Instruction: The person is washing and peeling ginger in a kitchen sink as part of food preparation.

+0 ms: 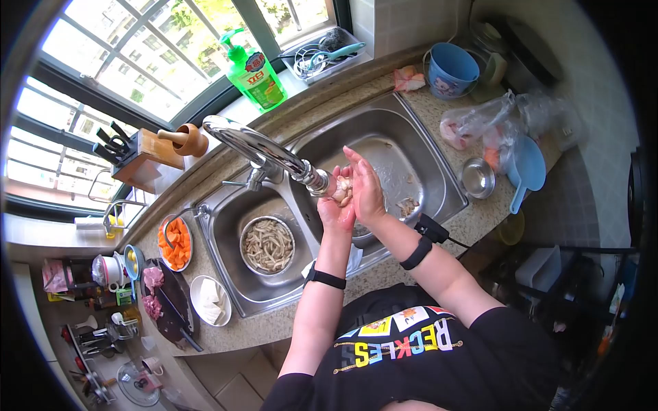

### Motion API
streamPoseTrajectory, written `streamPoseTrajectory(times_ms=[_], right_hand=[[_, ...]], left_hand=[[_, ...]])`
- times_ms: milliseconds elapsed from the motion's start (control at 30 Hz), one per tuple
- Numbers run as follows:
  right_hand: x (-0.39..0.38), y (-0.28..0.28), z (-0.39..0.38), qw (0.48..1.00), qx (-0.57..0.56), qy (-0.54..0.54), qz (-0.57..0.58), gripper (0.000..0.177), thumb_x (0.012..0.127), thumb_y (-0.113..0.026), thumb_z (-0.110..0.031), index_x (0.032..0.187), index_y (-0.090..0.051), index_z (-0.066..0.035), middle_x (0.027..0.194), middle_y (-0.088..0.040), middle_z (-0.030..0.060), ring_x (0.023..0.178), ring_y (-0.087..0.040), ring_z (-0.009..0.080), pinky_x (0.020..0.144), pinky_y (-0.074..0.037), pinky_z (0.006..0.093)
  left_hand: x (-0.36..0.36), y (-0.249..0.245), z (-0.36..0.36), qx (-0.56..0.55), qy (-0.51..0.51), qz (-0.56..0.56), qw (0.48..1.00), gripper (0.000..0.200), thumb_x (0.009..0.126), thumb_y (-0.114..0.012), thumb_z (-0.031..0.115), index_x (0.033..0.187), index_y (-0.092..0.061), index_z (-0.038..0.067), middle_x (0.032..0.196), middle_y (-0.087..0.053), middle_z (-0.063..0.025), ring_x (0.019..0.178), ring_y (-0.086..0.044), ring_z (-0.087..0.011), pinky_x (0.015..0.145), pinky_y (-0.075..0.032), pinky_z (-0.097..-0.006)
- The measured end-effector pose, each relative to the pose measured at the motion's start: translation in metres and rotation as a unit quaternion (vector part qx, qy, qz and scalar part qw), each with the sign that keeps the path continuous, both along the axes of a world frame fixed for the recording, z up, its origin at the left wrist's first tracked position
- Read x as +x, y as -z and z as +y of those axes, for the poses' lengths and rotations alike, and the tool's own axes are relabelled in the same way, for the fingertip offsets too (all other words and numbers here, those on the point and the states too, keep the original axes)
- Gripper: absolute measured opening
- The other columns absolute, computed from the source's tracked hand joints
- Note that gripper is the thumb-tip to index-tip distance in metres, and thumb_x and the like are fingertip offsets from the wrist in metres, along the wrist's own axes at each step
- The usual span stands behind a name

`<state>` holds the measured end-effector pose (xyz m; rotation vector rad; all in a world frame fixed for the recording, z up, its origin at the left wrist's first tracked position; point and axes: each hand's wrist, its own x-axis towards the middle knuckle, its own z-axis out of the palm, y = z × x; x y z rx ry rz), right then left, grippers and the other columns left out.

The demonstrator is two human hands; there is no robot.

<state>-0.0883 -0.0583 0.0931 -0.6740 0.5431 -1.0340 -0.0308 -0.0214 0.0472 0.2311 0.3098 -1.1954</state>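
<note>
Under the spout of the chrome faucet [274, 151], my two wet hands are cupped together over the right sink basin. My left hand [334, 218] lies palm up, closed around several small pale, pinkish food pieces [343, 190] whose kind I cannot make out. Pressed against it from the right, my right hand [369, 195] curves around the same pieces, its fingers pointing up and away. Similar-looking pale bits [408, 206] lie on the floor of the right basin [391, 147]. In the left basin [226, 250], a round metal bowl [242, 255] holds many pale, greyish strips.
Left of the sink are a bowl of orange chunks [177, 245], a plate of white slabs [212, 301], and a cutting board [168, 329] with meat and a knife. A green soap bottle [257, 79] stands behind. Rightward are a metal bowl [478, 177] and blue dipper [528, 168].
</note>
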Motion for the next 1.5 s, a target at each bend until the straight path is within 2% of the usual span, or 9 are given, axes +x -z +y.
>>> streamPoseTrajectory(times_ms=[300, 567, 700, 767, 833, 867, 1033, 1233, 1500], right_hand=[[-0.018, -0.012, 0.011, 0.999, 0.013, -0.041, -0.017, 0.038, 0.092, -0.035, -0.024, 0.116, -0.047, 0.003, 0.122, -0.05, 0.015, 0.119, -0.042, 0.0213, 0.102, -0.029, 0.0332], [-0.036, -0.006, 0.016, 0.999, 0.001, -0.017, 0.044, 0.028, 0.091, -0.041, -0.017, 0.104, -0.055, 0.002, 0.109, -0.057, 0.0136, 0.109, -0.05, 0.0178, 0.101, -0.031, 0.0308], [-0.039, 0.02, 0.022, 0.99, -0.019, -0.031, 0.136, 0.021, 0.089, -0.045, -0.012, 0.1, -0.058, 0.0, 0.098, -0.06, 0.0075, 0.095, -0.053, 0.0134, 0.088, -0.038, 0.0254], [-0.042, 0.029, 0.024, 0.986, -0.018, -0.037, 0.161, 0.02, 0.088, -0.046, -0.011, 0.099, -0.059, 0.0, 0.097, -0.06, 0.0068, 0.094, -0.053, 0.0127, 0.087, -0.038, 0.025], [-0.048, 0.032, 0.024, 0.968, -0.032, -0.064, 0.241, 0.021, 0.086, -0.047, -0.008, 0.102, -0.056, 0.003, 0.1, -0.059, 0.0084, 0.1, -0.053, 0.0153, 0.093, -0.037, 0.0273], [-0.05, 0.035, 0.024, 0.966, -0.024, -0.076, 0.246, 0.022, 0.085, -0.048, -0.008, 0.103, -0.056, 0.002, 0.1, -0.059, 0.0075, 0.099, -0.052, 0.0139, 0.09, -0.036, 0.0259], [-0.057, 0.052, 0.029, 0.953, -0.023, -0.097, 0.285, 0.023, 0.084, -0.051, -0.008, 0.104, -0.056, 0.001, 0.1, -0.058, 0.0061, 0.098, -0.051, 0.0128, 0.089, -0.036, 0.0256], [-0.07, 0.053, 0.036, 0.934, -0.041, -0.125, 0.333, 0.019, 0.084, -0.052, -0.008, 0.1, -0.058, 0.0, 0.094, -0.06, 0.0043, 0.091, -0.053, 0.0112, 0.083, -0.039, 0.0235], [-0.107, 0.045, 0.061, 0.917, -0.015, -0.147, 0.369, 0.018, 0.085, -0.048, -0.005, 0.1, -0.057, 0.001, 0.094, -0.06, 0.0063, 0.091, -0.054, 0.0126, 0.083, -0.04, 0.0255]], left_hand=[[0.02, 0.02, -0.003, 0.082, 0.017, 0.079, 0.993, 0.018, 0.086, -0.05, 0.011, 0.096, -0.059, -0.001, 0.091, -0.056, -0.0147, 0.078, -0.057, -0.0228, 0.07, -0.052, -0.029], [0.027, 0.035, -0.007, 0.077, 0.12, 0.139, 0.98, 0.019, 0.088, -0.05, 0.012, 0.107, -0.049, 0.007, 0.073, -0.048, -0.008, 0.056, -0.049, -0.0136, 0.038, -0.038, -0.0192], [0.028, 0.05, 0.007, 0.2, 0.154, -0.088, 0.964, 0.021, 0.084, -0.055, 0.012, 0.105, -0.051, 0.009, 0.065, -0.047, -0.0055, 0.048, -0.045, -0.013, 0.037, -0.036, -0.0218], [0.028, 0.06, 0.025, 0.287, 0.136, -0.258, 0.912, 0.018, 0.082, -0.057, 0.012, 0.1, -0.058, 0.008, 0.064, -0.051, -0.0066, 0.047, -0.046, -0.0142, 0.04, -0.037, -0.0238], [0.032, 0.077, 0.048, 0.374, 0.113, -0.768, 0.508, 0.016, 0.08, -0.059, 0.012, 0.092, -0.065, 0.004, 0.058, -0.057, -0.0077, 0.051, -0.053, -0.0153, 0.045, -0.042, -0.03], [0.034, 0.084, 0.058, 0.358, 0.13, -0.82, 0.427, 0.018, 0.08, -0.06, 0.016, 0.086, -0.067, 0.001, 0.06, -0.06, -0.0094, 0.053, -0.056, -0.0154, 0.05, -0.044, -0.0334], [0.049, 0.054, 0.076, 0.369, 0.349, -0.686, 0.521, 0.025, 0.087, -0.054, 0.02, 0.103, -0.063, 0.003, 0.054, -0.054, -0.0054, 0.044, -0.049, -0.0134, 0.039, -0.038, -0.0294], [0.098, 0.03, 0.098, 0.389, 0.204, -0.459, 0.772, 0.034, 0.091, -0.045, 0.014, 0.124, -0.046, 0.005, 0.058, -0.046, -0.0027, 0.04, -0.04, -0.0087, 0.033, -0.03, -0.0213], [0.199, 0.01, 0.095, 0.401, 0.019, -0.414, 0.817, 0.055, 0.09, -0.041, 0.009, 0.139, -0.016, 0.016, 0.064, -0.043, -0.002, 0.047, -0.043, -0.0105, 0.033, -0.028, -0.0205]])
